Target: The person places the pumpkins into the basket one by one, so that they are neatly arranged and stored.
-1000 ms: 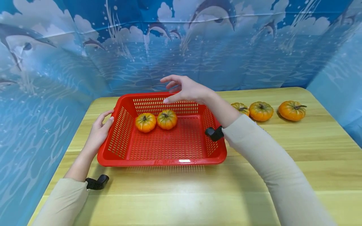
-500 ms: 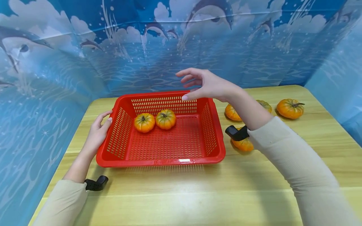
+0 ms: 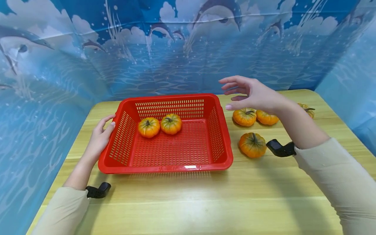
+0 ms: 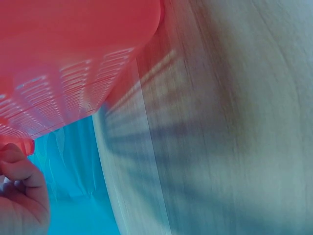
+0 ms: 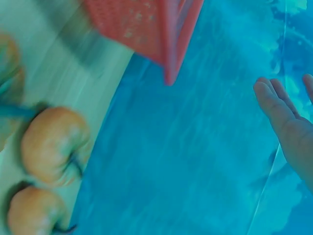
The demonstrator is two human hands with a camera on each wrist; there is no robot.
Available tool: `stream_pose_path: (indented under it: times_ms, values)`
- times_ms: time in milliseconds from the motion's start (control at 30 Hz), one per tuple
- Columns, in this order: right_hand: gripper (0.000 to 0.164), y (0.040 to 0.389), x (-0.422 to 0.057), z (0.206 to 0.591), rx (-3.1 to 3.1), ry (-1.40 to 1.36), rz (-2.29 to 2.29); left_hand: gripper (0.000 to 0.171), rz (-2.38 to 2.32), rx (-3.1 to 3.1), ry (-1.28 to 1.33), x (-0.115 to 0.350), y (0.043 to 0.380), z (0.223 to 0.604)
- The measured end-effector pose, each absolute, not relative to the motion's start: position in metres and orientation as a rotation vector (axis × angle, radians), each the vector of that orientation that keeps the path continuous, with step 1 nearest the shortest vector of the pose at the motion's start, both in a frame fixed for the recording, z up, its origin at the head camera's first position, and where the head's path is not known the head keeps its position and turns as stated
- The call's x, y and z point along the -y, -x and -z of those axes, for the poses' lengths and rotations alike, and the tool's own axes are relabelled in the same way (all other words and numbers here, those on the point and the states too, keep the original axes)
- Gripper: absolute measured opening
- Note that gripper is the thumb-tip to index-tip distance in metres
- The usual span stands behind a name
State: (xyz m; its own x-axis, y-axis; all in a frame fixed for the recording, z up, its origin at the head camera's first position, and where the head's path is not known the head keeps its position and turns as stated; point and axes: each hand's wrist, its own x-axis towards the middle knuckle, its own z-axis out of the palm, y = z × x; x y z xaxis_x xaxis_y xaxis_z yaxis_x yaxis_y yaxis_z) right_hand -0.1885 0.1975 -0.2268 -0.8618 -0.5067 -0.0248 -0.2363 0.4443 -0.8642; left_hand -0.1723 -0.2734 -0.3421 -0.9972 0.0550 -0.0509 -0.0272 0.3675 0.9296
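My left hand [image 3: 99, 141] grips the left rim of a red plastic basket [image 3: 164, 169], thumb at the rim. In the left wrist view its curled fingers [image 4: 22, 171] show beside the basket's slotted wall [image 4: 73, 93]. Two small orange pumpkins, one at the left [image 3: 149, 128] and one beside it [image 3: 171, 124], lie inside at the back left. My right hand [image 3: 255, 95] is raised right of the basket, fingers spread and loosely bent, holding nothing. It overlaps the tops of two pumpkins on the table, a near-left one [image 3: 244, 118] and its neighbour [image 3: 266, 118].
Closer to me, another pumpkin [image 3: 252, 146] sits just right of the basket. One more pumpkin [image 3: 307, 111], partly hidden by my right forearm, lies farther right. A blue dolphin-print curtain [image 3: 176, 71] hangs behind the wooden table [image 3: 188, 202].
My right hand has moved right, from above the basket to over the pumpkins on the table. The left hand keeps its grip; the basket and the pumpkins in it stay put.
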Motion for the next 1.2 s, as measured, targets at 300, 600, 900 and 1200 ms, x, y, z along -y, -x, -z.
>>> stream_pose_path:
  times_ms: [300, 600, 900, 1200]
  values:
    - [0.063, 0.173, -0.246, 0.255, -2.409, 0.601, 1.425, 0.055, -1.732, -2.519, -0.026, 0.275, 0.173, 0.343]
    - [0.068, 0.160, -0.279, 0.297, -2.386, 0.479, 1.433, 0.055, -1.732, -2.522, -0.047, 0.274, 0.170, 0.341]
    - [0.068, 0.148, -0.295, 0.331, -2.365, 0.470, 1.412, 0.055, -1.729, -2.520, -0.038, 0.273, 0.170, 0.339]
    - [0.072, 0.142, -0.302, 0.353, -2.327, 0.466, 1.380, 0.055, -1.721, -2.531, -0.034, 0.274, 0.172, 0.341]
